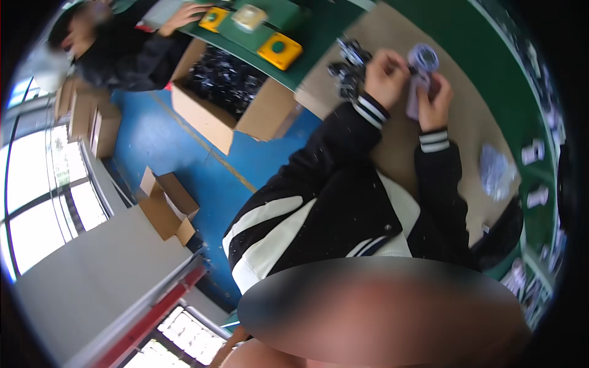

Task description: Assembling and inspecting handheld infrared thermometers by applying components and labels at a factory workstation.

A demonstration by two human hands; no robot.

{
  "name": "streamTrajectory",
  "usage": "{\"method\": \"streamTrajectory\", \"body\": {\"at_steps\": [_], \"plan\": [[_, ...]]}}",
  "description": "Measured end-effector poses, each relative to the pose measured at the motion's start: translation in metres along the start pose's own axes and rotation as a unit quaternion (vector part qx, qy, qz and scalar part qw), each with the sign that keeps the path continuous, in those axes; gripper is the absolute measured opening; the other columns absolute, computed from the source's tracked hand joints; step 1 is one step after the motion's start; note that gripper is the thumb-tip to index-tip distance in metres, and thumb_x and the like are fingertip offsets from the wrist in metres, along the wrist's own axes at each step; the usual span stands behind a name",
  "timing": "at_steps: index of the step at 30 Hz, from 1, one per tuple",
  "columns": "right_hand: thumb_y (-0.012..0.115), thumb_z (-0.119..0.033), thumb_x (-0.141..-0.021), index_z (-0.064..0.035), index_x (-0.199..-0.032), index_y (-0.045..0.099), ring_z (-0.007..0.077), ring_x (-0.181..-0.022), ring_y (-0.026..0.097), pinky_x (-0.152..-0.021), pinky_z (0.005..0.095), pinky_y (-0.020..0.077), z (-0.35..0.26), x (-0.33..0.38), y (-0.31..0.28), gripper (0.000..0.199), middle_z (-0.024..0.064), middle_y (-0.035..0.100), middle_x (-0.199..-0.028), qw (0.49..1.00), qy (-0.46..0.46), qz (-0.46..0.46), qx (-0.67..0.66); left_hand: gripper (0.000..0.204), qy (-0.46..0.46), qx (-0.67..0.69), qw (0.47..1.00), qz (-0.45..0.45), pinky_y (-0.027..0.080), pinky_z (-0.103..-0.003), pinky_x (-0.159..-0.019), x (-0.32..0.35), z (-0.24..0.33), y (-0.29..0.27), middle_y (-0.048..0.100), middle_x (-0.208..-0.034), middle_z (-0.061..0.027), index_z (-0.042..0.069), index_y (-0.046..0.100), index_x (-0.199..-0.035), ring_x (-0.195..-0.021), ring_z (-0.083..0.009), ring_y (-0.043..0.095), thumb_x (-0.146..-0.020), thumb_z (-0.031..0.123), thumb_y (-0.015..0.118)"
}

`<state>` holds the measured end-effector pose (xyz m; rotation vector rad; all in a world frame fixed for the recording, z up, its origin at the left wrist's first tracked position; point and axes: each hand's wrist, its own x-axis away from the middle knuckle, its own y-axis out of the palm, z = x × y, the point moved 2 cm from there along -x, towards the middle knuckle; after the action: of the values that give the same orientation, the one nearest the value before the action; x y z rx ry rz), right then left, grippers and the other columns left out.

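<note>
My right hand [434,101] is closed around the handle of a pale purple handheld device with a round, ring-shaped head [423,58]. My left hand [385,80] is pinched beside the device's neck, its fingertips close to or touching it. Whatever those fingertips hold is too small to make out. Just left of that hand, a cluster of shiny black parts [350,67] lies on the brown cardboard sheet [457,132] covering the bench.
A clear plastic bag [496,172] lies at the sheet's right. Pale purple pieces [532,151] sit on the green bench beyond. To the left, an open carton [205,119] holds many black parts. Yellow button boxes [279,51] stand near a co-worker's hand [184,17].
</note>
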<state>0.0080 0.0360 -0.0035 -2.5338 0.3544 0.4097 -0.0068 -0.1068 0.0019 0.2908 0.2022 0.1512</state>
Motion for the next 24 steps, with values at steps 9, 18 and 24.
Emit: {"method": "streamTrajectory", "body": {"at_steps": [9, 18, 24], "plan": [[0.058, -0.011, -0.086, -0.0055, -0.095, 0.054, 0.0119, -0.06, 0.046, -0.06, 0.0228, 0.0412, 0.01, -0.029, -0.023, 0.012, 0.0016, 0.053, -0.072, 0.995, 0.059, -0.04, -0.073, 0.026, -0.095, -0.04, 0.988, -0.117, 0.042, -0.019, -0.072, -0.008, 0.028, 0.024, 0.055, -0.09, -0.0035, 0.004, 0.051, -0.108, -0.077, -0.0107, 0.051, -0.084, -0.008, 0.053], [0.057, -0.011, -0.086, -0.0049, -0.084, 0.056, 0.0124, -0.058, 0.045, -0.056, 0.0243, 0.0386, 0.003, -0.024, -0.036, 0.007, 0.0004, 0.051, -0.066, 0.966, 0.168, -0.14, -0.136, 0.026, 0.011, 0.062, 0.979, -0.193, 0.043, -0.02, -0.072, -0.007, 0.005, 0.033, 0.055, -0.089, -0.0048, 0.003, 0.049, -0.108, -0.076, -0.0114, 0.053, -0.084, -0.008, 0.053], [0.057, -0.013, -0.086, -0.0051, -0.08, 0.056, 0.0179, -0.056, 0.046, -0.054, 0.0288, 0.039, 0.036, -0.034, -0.016, 0.01, 0.0047, 0.053, -0.063, 0.98, 0.058, -0.184, -0.05, 0.026, 0.012, -0.025, 0.988, -0.153, 0.045, -0.023, -0.072, -0.008, 0.002, 0.028, 0.056, -0.087, -0.007, 0.002, 0.049, -0.107, -0.076, -0.0148, 0.054, -0.083, -0.004, 0.056]]}}
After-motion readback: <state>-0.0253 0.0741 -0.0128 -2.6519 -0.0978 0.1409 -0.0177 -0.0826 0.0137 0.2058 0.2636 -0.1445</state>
